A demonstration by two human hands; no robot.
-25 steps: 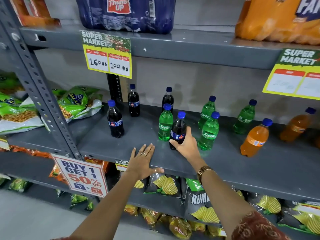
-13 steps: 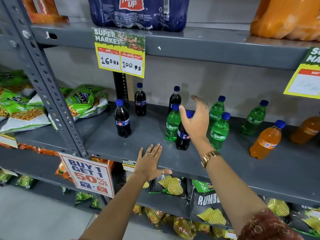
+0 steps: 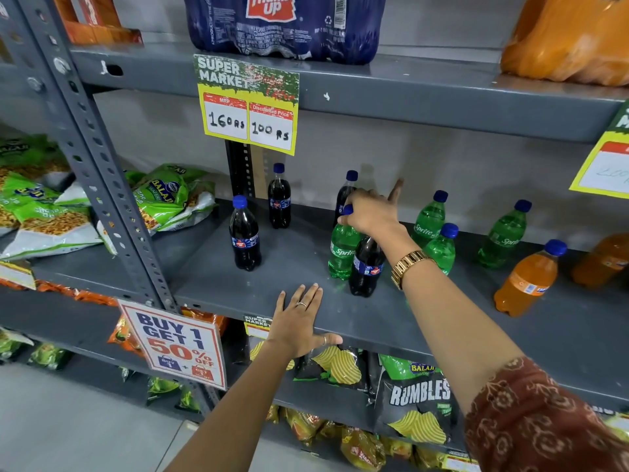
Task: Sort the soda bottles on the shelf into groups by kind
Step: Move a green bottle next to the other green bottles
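Note:
Small soda bottles with blue caps stand on the grey middle shelf [image 3: 296, 267]. Two dark cola bottles [image 3: 245, 235] [image 3: 279, 197] stand at the left; a third [image 3: 344, 195] is at the back and a fourth [image 3: 367, 267] in front. My right hand [image 3: 371, 212] closes over the neck and cap of a green Sprite bottle [image 3: 341, 253] beside that front cola. Three more Sprite bottles [image 3: 429, 219] [image 3: 441, 248] [image 3: 503, 235] stand to the right, then orange soda bottles [image 3: 527, 279] [image 3: 602, 258]. My left hand [image 3: 299, 323] lies flat on the shelf's front edge, fingers spread.
A price sign [image 3: 247, 103] hangs from the upper shelf, which bears a Thums Up multipack [image 3: 286, 25]. Green snack bags [image 3: 166, 197] lie left of the upright post [image 3: 98, 165]. Chip bags [image 3: 415, 400] fill the lower shelf, and a promo sign [image 3: 173, 342] hangs below.
My right hand let go of the front cola bottle, rose open, then came down onto the top of the green Sprite bottle. The camera moved closer; the left hand stayed put.

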